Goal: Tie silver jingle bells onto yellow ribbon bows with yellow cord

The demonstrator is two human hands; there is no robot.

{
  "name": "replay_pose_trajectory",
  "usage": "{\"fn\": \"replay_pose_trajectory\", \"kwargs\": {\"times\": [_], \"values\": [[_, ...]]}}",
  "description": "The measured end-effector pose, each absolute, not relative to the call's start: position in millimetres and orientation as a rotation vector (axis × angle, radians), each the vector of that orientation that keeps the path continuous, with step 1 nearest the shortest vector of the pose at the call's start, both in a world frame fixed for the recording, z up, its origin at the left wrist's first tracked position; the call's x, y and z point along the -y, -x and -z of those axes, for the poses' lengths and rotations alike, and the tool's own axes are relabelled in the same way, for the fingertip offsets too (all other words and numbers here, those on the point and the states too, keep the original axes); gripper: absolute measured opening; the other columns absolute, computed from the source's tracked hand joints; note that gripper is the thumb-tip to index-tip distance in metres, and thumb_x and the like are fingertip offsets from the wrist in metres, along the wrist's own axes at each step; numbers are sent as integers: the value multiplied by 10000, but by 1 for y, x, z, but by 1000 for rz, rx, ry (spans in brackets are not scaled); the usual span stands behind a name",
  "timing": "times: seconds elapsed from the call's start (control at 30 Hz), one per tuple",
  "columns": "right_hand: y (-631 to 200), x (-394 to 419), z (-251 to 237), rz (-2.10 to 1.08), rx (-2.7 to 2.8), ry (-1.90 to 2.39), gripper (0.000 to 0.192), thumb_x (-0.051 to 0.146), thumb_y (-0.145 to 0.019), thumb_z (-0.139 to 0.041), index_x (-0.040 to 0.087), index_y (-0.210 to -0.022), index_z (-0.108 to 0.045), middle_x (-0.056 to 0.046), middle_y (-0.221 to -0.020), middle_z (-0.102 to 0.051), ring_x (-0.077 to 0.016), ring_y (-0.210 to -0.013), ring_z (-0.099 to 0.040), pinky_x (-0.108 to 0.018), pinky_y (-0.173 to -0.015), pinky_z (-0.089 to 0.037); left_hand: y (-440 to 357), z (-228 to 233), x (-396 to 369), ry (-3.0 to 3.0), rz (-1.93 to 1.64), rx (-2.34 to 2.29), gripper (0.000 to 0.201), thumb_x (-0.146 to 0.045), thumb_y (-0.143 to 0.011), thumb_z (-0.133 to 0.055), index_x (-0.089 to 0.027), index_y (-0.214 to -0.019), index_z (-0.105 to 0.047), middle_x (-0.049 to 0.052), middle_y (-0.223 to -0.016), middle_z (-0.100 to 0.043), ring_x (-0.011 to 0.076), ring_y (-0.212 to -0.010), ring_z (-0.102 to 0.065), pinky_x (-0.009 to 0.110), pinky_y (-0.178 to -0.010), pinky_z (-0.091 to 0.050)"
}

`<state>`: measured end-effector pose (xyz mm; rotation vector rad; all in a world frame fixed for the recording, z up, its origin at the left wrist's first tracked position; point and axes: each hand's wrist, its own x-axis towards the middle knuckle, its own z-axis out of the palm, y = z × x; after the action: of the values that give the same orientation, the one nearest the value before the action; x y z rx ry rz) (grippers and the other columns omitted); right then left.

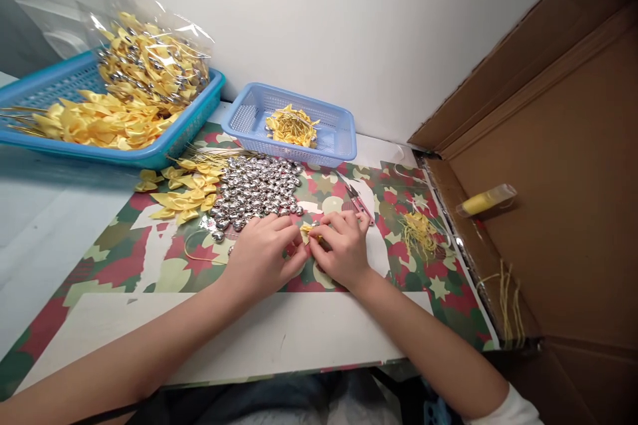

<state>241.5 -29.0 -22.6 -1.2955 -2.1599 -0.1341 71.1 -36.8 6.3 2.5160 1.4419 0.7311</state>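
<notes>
White wall behind, patterned camo mat (149, 259) over a pale table (44, 226). Both hands sit together mid-mat, fingertips meeting on one small yellow bow (306, 230). Left hand (262, 255) is curled, fingers drawn together pressing at the bow's left edge; right hand (343, 249) pinches it from the other side, fingers closed on it (whether a bell is already on it is hidden under the fingers).

Risks as I judge them:
- Silver bell pile (256, 189) lies just beyond the left knuckles. A wrist shift could scatter it; round parts would roll off the mat.
- Loose bows (187, 194) are stacked beside that pile, easy to drag with a forearm.
- Small snips (359, 202) lie near the right fingertips, blades toward the hand; a blind reach could catch them.
- Thread scraps (421, 234) to the right could snag into the work.
- Large blue tray (164, 149) overhangs with a heaped bag (149, 56) on it; a bump could spill it.
- Small basket (292, 125) is well apart, low risk.
</notes>
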Motion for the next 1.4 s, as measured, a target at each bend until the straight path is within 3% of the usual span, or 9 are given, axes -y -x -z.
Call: {"fn": "replay_pose_trajectory", "kwargs": {"times": [0.47,0.73,0.93,1.4], "values": [[-242,27,23,-5,1992,1345,116,138,-763,-648,232,-694,-657,-3,-816,-638,-197,-857,-512,-384,-842,-284,-70,-4,38,-2462,-729,-1448,211,-226,-807,-508,-191,-599,-498,2,-586,-534,160,-599,-492,294,-581,-302],[-242,30,17,-69,1996,1363,125,145,-694,-637,215,-795,-614,-10,-875,-642,-208,-879,-527,-372,-851,-316,-69,-2,36,-2418,-698,-1466,202,-245,-815,-513,-180,-624,-520,9,-620,-570,169,-619,-521,298,-587,-304],[-241,29,20,17,1978,1334,66,178,-734,-682,218,-740,-629,-8,-864,-656,-199,-868,-539,-378,-846,-298,-71,-2,37,-2433,-792,-1435,222,-237,-831,-507,-177,-617,-507,-10,-577,-518,151,-584,-485,286,-571,-290],[-242,26,23,129,1976,1287,128,129,-750,-679,219,-666,-644,5,-800,-669,-193,-838,-534,-390,-830,-287,-73,-1,40,-2432,-896,-1342,247,-189,-829,-496,-179,-588,-445,-20,-553,-453,135,-560,-440,270,-568,-283]]}}
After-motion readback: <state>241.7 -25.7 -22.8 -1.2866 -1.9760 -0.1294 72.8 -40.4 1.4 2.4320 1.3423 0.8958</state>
